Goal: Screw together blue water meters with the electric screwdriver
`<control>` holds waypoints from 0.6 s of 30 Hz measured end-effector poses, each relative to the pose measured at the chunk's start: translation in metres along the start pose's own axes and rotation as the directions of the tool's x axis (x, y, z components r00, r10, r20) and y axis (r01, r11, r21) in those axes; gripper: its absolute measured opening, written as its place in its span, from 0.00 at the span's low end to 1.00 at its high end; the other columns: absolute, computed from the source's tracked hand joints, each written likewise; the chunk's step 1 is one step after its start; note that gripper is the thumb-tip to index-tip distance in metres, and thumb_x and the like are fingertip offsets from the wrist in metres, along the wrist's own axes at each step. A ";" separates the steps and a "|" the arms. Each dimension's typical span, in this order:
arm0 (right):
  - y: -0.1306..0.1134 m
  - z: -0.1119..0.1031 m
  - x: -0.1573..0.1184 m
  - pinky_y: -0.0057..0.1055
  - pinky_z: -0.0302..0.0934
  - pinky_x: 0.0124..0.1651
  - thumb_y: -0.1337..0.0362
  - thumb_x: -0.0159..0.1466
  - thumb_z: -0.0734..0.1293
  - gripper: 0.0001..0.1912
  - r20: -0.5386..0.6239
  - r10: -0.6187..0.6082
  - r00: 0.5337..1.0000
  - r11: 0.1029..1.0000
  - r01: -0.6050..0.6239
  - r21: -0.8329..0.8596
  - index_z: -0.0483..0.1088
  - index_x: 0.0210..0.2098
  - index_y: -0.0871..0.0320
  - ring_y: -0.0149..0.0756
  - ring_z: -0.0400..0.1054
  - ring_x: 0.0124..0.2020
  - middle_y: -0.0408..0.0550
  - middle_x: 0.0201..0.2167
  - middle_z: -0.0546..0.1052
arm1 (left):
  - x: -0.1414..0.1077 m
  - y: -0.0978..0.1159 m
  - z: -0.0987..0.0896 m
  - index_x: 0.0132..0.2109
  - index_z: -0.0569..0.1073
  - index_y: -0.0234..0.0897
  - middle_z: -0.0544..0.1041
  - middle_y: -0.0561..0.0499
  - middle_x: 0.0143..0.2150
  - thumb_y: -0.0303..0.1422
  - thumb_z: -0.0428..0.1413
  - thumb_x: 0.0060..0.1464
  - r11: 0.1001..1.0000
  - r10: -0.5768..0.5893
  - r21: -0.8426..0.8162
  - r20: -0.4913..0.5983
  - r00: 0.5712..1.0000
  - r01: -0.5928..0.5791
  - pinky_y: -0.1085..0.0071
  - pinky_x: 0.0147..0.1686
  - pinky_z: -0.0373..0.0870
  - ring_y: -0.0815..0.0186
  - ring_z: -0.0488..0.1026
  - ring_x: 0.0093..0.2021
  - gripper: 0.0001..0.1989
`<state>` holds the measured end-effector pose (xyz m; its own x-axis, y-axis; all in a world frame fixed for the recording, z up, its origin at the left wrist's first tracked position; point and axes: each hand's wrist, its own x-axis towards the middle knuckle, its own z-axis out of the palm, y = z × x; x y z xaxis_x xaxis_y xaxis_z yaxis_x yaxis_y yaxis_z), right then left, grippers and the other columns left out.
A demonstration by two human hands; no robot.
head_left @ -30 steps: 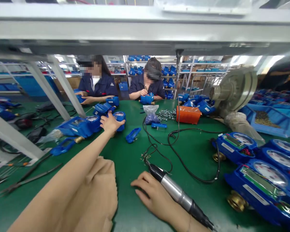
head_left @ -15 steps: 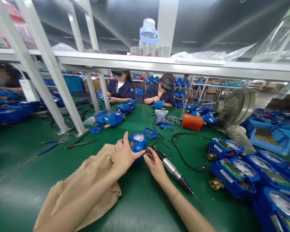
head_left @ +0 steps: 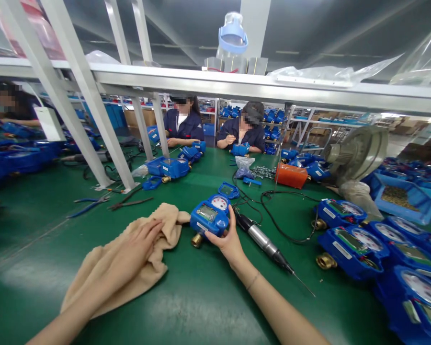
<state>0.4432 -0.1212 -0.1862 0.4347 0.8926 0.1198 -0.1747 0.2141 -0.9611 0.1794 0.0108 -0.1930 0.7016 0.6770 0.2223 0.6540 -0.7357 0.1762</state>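
Observation:
My right hand (head_left: 230,242) grips a blue water meter (head_left: 209,218) at its right end, thumb along the near side and fingers round the far side. The meter has a white dial, a small display window and a brass fitting (head_left: 197,240) toward me. My left hand (head_left: 140,247) lies flat on a crumpled beige cloth (head_left: 124,230) left of the meter, fingers stretched out. Just behind the meter sits a loose blue lid (head_left: 228,190). To the right of my right hand lies a silver and black electric screwdriver (head_left: 264,242) with a long thin bit.
Several blue meters (head_left: 359,249) crowd the right side. Pliers (head_left: 89,206) lie at the left. A cable (head_left: 283,232) loops behind the screwdriver. An orange block (head_left: 290,176) and a blower (head_left: 361,153) stand farther back. A shelf beam (head_left: 215,79) crosses above; co-workers sit opposite.
My left hand has left the meter and moved left onto the cloth. My right hand has closed on the meter, whose front now shows. The cloth looks flatter.

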 end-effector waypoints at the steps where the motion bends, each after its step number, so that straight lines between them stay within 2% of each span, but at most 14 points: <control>1: -0.001 -0.001 0.000 0.49 0.62 0.61 0.60 0.47 0.80 0.67 0.005 0.005 1.000 1.000 -0.005 -0.005 0.33 0.71 0.46 0.51 0.69 0.57 0.57 0.69 0.53 | 0.007 -0.009 -0.005 0.62 0.67 0.51 0.70 0.50 0.63 0.27 0.46 0.55 0.999 -0.030 0.018 0.009 1.000 0.030 0.53 0.63 0.61 0.55 0.66 0.63 0.28; 4: -0.004 -0.012 0.002 0.49 0.64 0.59 0.61 0.47 0.80 0.65 0.048 0.027 0.998 0.999 -0.026 -0.027 0.36 0.71 0.46 0.50 0.70 0.57 0.55 0.67 0.58 | 0.042 -0.013 -0.024 0.66 0.61 0.46 0.66 0.43 0.66 0.26 0.47 0.54 0.999 -0.041 0.033 -0.009 0.999 0.042 0.48 0.59 0.62 0.49 0.64 0.64 0.32; 5: -0.005 -0.019 0.002 0.49 0.65 0.59 0.61 0.47 0.80 0.63 0.068 0.037 0.997 0.999 -0.035 -0.040 0.38 0.71 0.46 0.49 0.70 0.56 0.53 0.66 0.61 | 0.057 -0.007 -0.030 0.68 0.58 0.46 0.62 0.42 0.68 0.26 0.46 0.55 1.000 -0.010 0.029 -0.015 1.000 0.010 0.47 0.58 0.62 0.49 0.61 0.66 0.33; 7: -0.007 -0.033 0.005 0.46 0.68 0.56 0.60 0.48 0.79 0.57 0.102 0.062 0.993 0.995 -0.054 -0.086 0.45 0.69 0.48 0.48 0.71 0.55 0.52 0.62 0.67 | 0.091 0.013 -0.040 0.70 0.50 0.50 0.54 0.46 0.72 0.22 0.47 0.52 0.993 0.120 0.002 0.004 0.993 -0.120 0.50 0.62 0.57 0.53 0.54 0.69 0.40; 9: -0.007 -0.047 0.009 0.42 0.72 0.48 0.58 0.51 0.77 0.47 0.124 0.090 0.988 0.985 -0.070 -0.155 0.56 0.65 0.53 0.45 0.74 0.49 0.52 0.55 0.74 | 0.125 0.037 -0.046 0.70 0.49 0.59 0.50 0.54 0.74 0.19 0.49 0.51 0.954 0.300 -0.047 0.062 0.952 -0.297 0.53 0.65 0.49 0.59 0.49 0.71 0.44; 12: -0.010 -0.058 0.017 0.35 0.73 0.39 0.54 0.53 0.76 0.37 0.158 0.114 0.981 0.959 -0.067 -0.274 0.64 0.58 0.58 0.41 0.76 0.39 0.52 0.45 0.79 | 0.169 0.067 -0.047 0.67 0.53 0.64 0.51 0.55 0.73 0.20 0.61 0.43 0.866 0.499 -0.141 0.174 0.849 -0.480 0.47 0.66 0.42 0.56 0.46 0.73 0.50; 15: -0.021 -0.059 0.025 0.36 0.72 0.38 0.51 0.53 0.75 0.35 0.212 0.123 0.969 0.913 -0.027 -0.407 0.66 0.56 0.58 0.42 0.76 0.39 0.51 0.42 0.79 | 0.193 0.080 -0.041 0.66 0.56 0.64 0.57 0.55 0.71 0.23 0.66 0.39 0.798 0.601 -0.238 0.262 0.755 -0.553 0.52 0.64 0.51 0.54 0.52 0.71 0.51; 17: -0.038 -0.058 0.025 0.38 0.72 0.42 0.52 0.54 0.74 0.33 0.234 0.122 0.964 0.856 0.017 -0.517 0.68 0.55 0.58 0.43 0.75 0.42 0.50 0.43 0.80 | 0.194 0.079 -0.038 0.66 0.57 0.61 0.59 0.54 0.70 0.25 0.67 0.38 0.787 0.616 -0.279 0.296 0.730 -0.550 0.61 0.60 0.61 0.54 0.61 0.67 0.50; 18: -0.049 -0.059 0.023 0.39 0.71 0.44 0.54 0.55 0.75 0.30 0.231 0.115 0.966 0.815 0.041 -0.578 0.70 0.54 0.57 0.44 0.75 0.43 0.50 0.43 0.80 | 0.190 0.077 -0.037 0.66 0.57 0.59 0.60 0.53 0.69 0.26 0.67 0.37 0.793 0.607 -0.288 0.305 0.734 -0.537 0.64 0.56 0.65 0.54 0.65 0.64 0.51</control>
<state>0.5141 -0.1347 -0.1515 0.1957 0.9787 0.0626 0.3864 -0.0183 -0.9221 0.3527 0.0816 -0.1012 0.9981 0.0566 -0.0227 0.0608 -0.9531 0.2964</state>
